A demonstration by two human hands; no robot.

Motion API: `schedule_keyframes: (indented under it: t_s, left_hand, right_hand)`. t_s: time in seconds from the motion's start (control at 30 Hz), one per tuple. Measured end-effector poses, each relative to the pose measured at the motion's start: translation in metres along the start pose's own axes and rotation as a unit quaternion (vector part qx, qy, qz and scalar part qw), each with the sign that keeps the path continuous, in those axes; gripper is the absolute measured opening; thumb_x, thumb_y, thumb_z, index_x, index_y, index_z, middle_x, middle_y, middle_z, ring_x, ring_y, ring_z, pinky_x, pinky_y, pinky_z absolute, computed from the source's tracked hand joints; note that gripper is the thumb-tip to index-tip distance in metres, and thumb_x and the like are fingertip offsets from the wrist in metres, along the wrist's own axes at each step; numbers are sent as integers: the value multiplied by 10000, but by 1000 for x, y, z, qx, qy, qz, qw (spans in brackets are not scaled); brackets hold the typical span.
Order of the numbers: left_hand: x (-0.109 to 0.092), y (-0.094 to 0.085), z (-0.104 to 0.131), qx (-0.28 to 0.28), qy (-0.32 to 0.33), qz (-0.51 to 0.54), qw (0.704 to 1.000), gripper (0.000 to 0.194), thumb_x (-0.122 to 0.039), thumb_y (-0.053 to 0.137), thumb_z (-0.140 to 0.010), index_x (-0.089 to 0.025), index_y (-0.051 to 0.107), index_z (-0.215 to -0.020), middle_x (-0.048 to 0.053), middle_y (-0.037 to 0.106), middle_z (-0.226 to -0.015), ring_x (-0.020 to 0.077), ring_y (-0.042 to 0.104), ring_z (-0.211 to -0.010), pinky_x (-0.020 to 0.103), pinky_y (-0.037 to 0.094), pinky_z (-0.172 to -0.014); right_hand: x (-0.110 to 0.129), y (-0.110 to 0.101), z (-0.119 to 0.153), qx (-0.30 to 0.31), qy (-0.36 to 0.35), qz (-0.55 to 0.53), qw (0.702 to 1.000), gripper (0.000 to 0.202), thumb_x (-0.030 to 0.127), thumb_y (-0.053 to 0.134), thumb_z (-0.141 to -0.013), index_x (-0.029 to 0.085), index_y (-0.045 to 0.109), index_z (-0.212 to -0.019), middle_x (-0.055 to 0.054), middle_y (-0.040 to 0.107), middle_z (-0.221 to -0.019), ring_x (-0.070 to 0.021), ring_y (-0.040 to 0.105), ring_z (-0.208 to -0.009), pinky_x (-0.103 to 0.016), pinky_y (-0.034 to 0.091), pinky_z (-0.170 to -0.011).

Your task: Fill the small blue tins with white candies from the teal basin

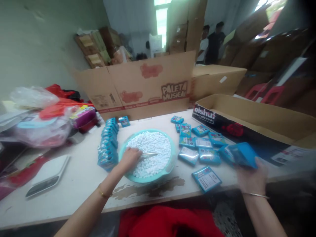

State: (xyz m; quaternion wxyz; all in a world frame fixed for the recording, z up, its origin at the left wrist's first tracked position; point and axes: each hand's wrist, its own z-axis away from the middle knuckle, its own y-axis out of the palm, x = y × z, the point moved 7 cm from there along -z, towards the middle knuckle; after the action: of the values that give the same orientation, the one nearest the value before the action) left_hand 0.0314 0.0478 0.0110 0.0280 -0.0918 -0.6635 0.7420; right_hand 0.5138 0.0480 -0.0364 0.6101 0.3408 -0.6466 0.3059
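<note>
A turquoise bowl (pixel 172 164) full of small white pellets (pixel 153 141) stands mid-table. Over its left side, my left hand (pixel 130 158) is closed on a slim metal utensil (pixel 149 153) whose far end reaches among the pellets. To the right, my right hand (pixel 255 176), smeared by motion, grips a blue packet (pixel 244 154) at the table's right side. Several printed blue packets (pixel 203 142) lie scattered between the bowl and that hand, and one packet (pixel 206 179) lies nearer the front edge. Left of the bowl runs a row of upright blue packets (pixel 108 141).
A white scale (pixel 48 174) lies at left, near plastic bags (pixel 41 128) and a purple box (pixel 84 117). Behind the bowl stands a cardboard panel (pixel 148 89); an open black-sided carton (pixel 237 128) sits at right. Two people (pixel 214 42) stand in the background.
</note>
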Motion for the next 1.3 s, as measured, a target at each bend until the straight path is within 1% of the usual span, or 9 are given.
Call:
schedule_keyframes:
  t_s: [0.3,0.37,0.53,0.67,0.8,0.9,1.03,1.1,1.3]
  left_hand:
    - [-21,-37,6,-111,60,217,968,239,-370,484,-915,-171,605,-971,77,629,-931,217,596,-832,339,481,-773]
    - [-44,-37,10,-120,61,354,925,387,-457,555,-886,-177,582,-1152,92,643,-1081,202,612,-865,323,500,-781]
    - [-80,-24,5,-71,27,703,707,684,-476,770,-702,-169,555,-1275,87,642,-1051,170,596,-774,291,491,-681]
    - [-53,-26,4,-96,-30,724,683,615,-460,769,-706,-139,586,-1198,38,599,-893,162,580,-766,281,465,-669]
    - [-27,-49,17,-100,-21,651,752,505,-343,800,-674,-149,642,-1112,-35,503,-762,92,445,-637,241,381,-611]
    - [-41,-65,27,-48,57,577,813,436,-302,760,-710,-173,635,-1108,-24,533,-812,94,445,-660,236,380,-624]
    - [-58,-64,31,43,111,601,791,505,-329,768,-721,-207,551,-1160,26,574,-1000,163,581,-871,263,471,-765]
    - [-44,-60,29,47,94,583,806,535,-402,710,-790,-230,480,-1241,45,573,-1065,190,599,-939,300,493,-819]
    - [46,-55,41,38,-6,267,963,365,-456,362,-991,-227,566,-1190,94,631,-1219,261,588,-1095,404,452,-969]
  right_hand:
    - [50,139,145,227,355,-349,837,514,550,531,-904,140,619,-1201,-145,721,-1129,-259,700,-995,-360,606,-793]
    - [64,158,164,275,387,-371,798,573,584,488,-930,121,600,-1248,-162,715,-1142,-257,707,-979,-337,603,-768]
    - [85,191,194,369,394,-376,753,664,682,379,-942,155,590,-1286,-143,675,-1252,-252,682,-1075,-378,566,-914]
    - [66,203,199,435,370,-228,788,760,742,453,-877,164,511,-1366,-189,612,-1332,-307,693,-1042,-470,541,-942]
    - [76,185,151,325,77,-63,941,855,624,713,-779,315,339,-1483,-129,428,-1525,-314,572,-1246,-515,469,-1038]
    - [103,196,153,419,-74,24,905,971,494,832,-708,321,320,-1514,-96,415,-1538,-319,415,-1396,-517,350,-1147]
    - [109,218,183,603,-22,82,793,581,451,804,-750,228,643,-1261,-70,691,-1199,-314,621,-1153,-456,510,-1000]
    - [103,219,184,594,48,38,802,422,453,778,-774,204,708,-1108,-50,737,-1053,-277,681,-1004,-390,582,-868]
    - [46,173,128,208,282,-147,925,353,430,810,-729,233,718,-1007,-16,769,-970,-188,731,-803,-240,609,-616]
